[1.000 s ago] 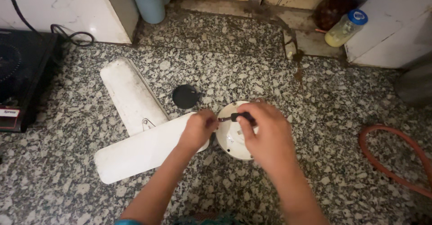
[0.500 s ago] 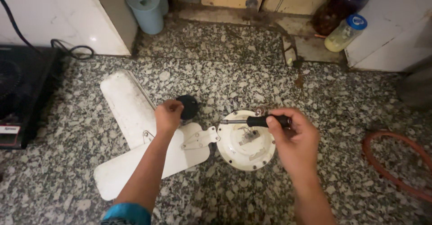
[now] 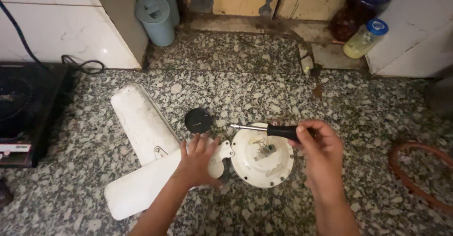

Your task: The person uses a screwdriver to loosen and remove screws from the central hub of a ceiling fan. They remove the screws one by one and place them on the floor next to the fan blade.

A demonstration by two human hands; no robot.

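Now the left hand (image 3: 197, 160) lies open, fingers spread, flat on the near white fan blade (image 3: 141, 186) just left of the round white motor housing (image 3: 262, 158) on the speckled floor (image 3: 358, 123), while the right hand (image 3: 321, 153) grips a black-handled screwdriver (image 3: 269, 130) level over the housing's far edge.

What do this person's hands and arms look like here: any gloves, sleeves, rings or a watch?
Both are bare. The left hand and the right hand wear no gloves, and no rings or watch show on the fingers or wrists. Both forearms are uncovered down to the bottom edge of the picture, so no sleeve is in view. No cables or markings appear on either arm.
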